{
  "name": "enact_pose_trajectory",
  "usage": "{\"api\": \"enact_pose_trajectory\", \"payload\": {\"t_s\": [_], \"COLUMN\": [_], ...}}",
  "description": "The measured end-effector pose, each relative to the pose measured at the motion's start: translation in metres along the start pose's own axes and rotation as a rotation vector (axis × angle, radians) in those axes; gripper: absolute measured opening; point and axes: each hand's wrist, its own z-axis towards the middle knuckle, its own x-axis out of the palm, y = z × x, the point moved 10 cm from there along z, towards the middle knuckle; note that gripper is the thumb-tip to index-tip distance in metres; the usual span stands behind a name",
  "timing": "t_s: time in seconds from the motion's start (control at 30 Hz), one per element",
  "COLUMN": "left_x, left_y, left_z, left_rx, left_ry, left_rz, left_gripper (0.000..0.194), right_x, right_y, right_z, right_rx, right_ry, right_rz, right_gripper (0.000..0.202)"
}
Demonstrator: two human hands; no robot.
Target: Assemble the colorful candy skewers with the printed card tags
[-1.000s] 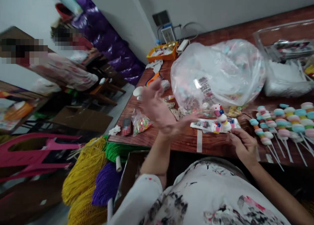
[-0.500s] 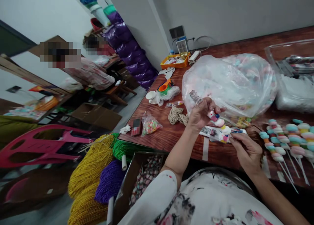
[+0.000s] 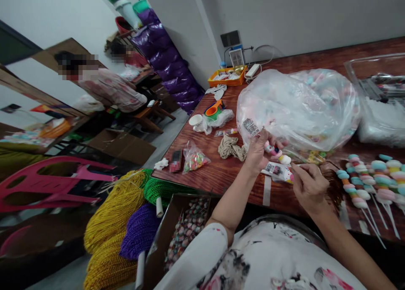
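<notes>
While the left hand grasps a pastel skewer, the right hand, at four o'clock, pinches its stick end.

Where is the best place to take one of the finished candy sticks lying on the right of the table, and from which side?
Probably by the bare white stick end of a candy stick, coming from the near table edge: the ends point there, and the soft pieces stay untouched.

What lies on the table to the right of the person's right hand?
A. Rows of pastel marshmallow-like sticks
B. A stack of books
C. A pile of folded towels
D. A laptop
A: beside the right hand, sticks threaded with pastel blue, pink and white pieces lie in rows on the wooden table.
</notes>
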Motion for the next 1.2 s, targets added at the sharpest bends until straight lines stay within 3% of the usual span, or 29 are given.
{"api": "enact_pose_trajectory", "payload": {"t_s": [0.17,0.27,0.33,0.4,0.5,0.57,0.67,0.77,0.9,1.0,1.1,1.2], "left_x": [-0.004,-0.004,-0.001,-0.003,-0.015,-0.024,-0.027,-0.028,-0.031,-0.031,-0.034,-0.037], "left_y": [0.001,0.002,0.006,0.01,0.012,0.014,0.016,0.016,0.012,0.011,0.017,0.025], "left_z": [0.002,0.001,0.0,0.0,0.003,0.005,0.007,0.005,0.002,-0.001,-0.004,-0.006], "left_rx": [0.008,-0.003,-0.027,-0.045,-0.079,-0.133,-0.193,-0.182,-0.071,-0.022,-0.061,-0.09], "left_ry": [0.08,0.105,0.121,0.085,-0.066,-0.161,-0.198,-0.18,-0.179,-0.157,-0.16,-0.16], "left_rz": [-0.02,-0.001,0.032,0.059,-0.001,-0.101,-0.202,-0.164,-0.068,-0.029,-0.006,-0.027], "left_gripper": [0.056,0.057,0.058,0.056,0.053,0.054,0.056,0.057,0.055,0.053,0.055,0.056], "right_x": [0.044,0.063,0.057,0.038,0.02,0.021,0.025,0.025,0.023,0.046,0.073,0.094], "right_y": [-0.042,-0.044,-0.04,-0.028,0.002,0.01,0.004,-0.002,-0.011,-0.026,-0.035,-0.031], "right_z": [-0.021,-0.035,-0.028,-0.013,-0.001,-0.001,-0.002,-0.001,-0.001,-0.017,-0.045,-0.063], "right_rx": [0.644,0.831,0.723,0.463,0.044,-0.112,-0.163,-0.111,0.149,0.508,0.891,1.131], "right_ry": [0.201,0.277,0.259,0.175,0.084,0.075,0.089,0.097,0.115,0.258,0.332,0.366], "right_rz": [0.68,0.895,0.775,0.486,0.04,-0.162,-0.27,-0.162,0.175,0.483,0.782,1.012], "right_gripper": [0.009,0.016,0.015,0.011,0.017,0.021,0.024,0.026,0.015,0.011,0.019,0.026]}}
